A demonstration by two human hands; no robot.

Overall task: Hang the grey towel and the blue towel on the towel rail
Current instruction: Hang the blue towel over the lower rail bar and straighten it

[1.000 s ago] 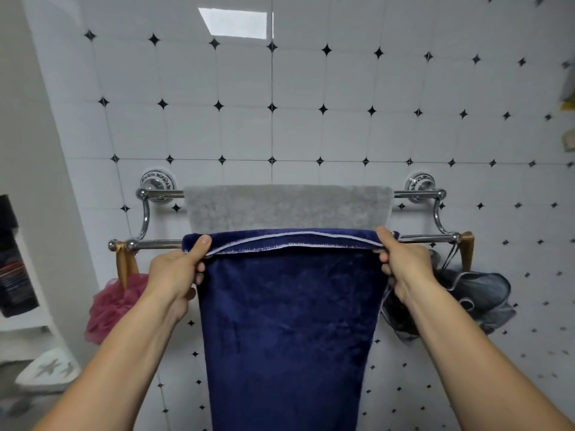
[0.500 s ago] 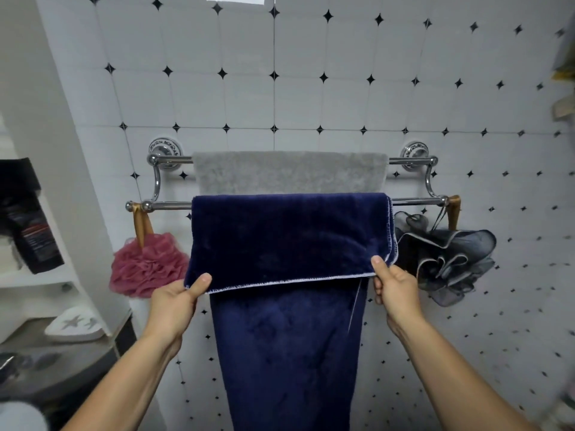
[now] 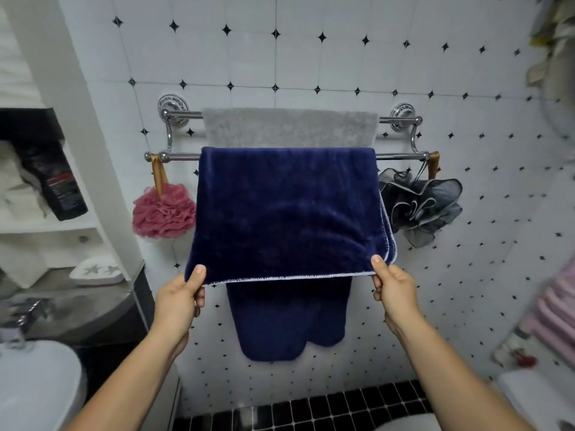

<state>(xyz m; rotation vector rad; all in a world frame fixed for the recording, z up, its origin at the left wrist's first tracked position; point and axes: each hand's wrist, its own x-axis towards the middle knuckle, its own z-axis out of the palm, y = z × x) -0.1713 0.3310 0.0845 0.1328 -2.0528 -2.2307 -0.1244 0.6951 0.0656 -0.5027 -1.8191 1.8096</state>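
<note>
A chrome double towel rail (image 3: 399, 156) is fixed to the tiled wall. The grey towel (image 3: 289, 128) hangs over its back bar. The dark blue towel (image 3: 284, 209) is draped over the front bar, and its front flap reaches down to a white-stitched hem. My left hand (image 3: 180, 298) pinches the hem's left corner. My right hand (image 3: 392, 289) pinches the right corner. The towel's back half hangs lower behind the flap, against the wall.
A pink bath sponge (image 3: 163, 211) hangs from the rail's left end, a grey one (image 3: 423, 205) from the right end. Shelves with a dark bottle (image 3: 57, 181) and a soap dish (image 3: 98, 270) stand at the left, above a white basin (image 3: 37, 384). Black floor tiles lie below.
Both hands have pulled the blue towel's front hem down from the front bar, so the front flap hangs much longer. The view has tilted downward.
</note>
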